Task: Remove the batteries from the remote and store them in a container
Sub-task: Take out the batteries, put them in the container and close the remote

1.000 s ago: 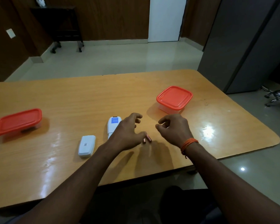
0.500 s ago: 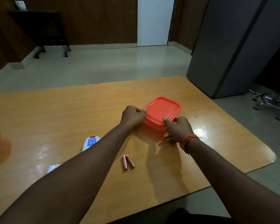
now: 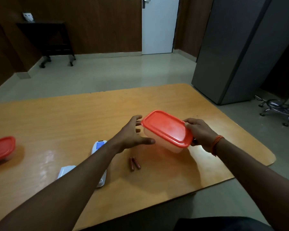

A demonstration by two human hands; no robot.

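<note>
The two batteries lie side by side, touching at their far ends, on the wooden worktop just beside the left forearm; they look reddish-brown in this light and no markings can be read. Past them, a container with a translucent body and a red lid is held tilted above the worktop, lid on. Its contents cannot be made out through the cloudy wall. The right hand grips its right end, thumb over the lid rim, while the other fingers wrap under the body and are mostly hidden. The left hand is spread at the container's left end, fingers splayed and loose; the fingertips sit behind the lid corner, so whether they touch it cannot be told. An orange thread band circles the right wrist.

The white remote lies under the left forearm, which hides its middle; only its blue-labelled far end and a near corner show. A separate white piece, possibly the battery cover, peeks out from the forearm's left side. At the left edge, a second red-lidded container is cut off by the frame.
</note>
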